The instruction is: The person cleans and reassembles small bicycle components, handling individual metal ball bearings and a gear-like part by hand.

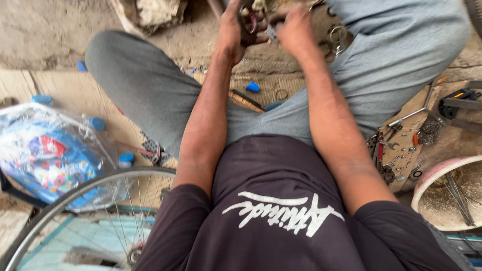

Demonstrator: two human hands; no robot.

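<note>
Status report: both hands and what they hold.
Left hand gripping a dark ring-shaped part. Right hand pinching its edge. Motion blur hides detail.

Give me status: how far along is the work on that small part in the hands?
Done: nothing finished shows. In hand: left hand and right hand both grip a small dark metal part, blurred. Left: unclear; bicycle wheel and tools lie untouched.

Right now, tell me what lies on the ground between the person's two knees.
In the head view, between the left knee and right knee lie a small blue piece, a metal ring and a dark-edged flat tool on dusty ground.
</note>
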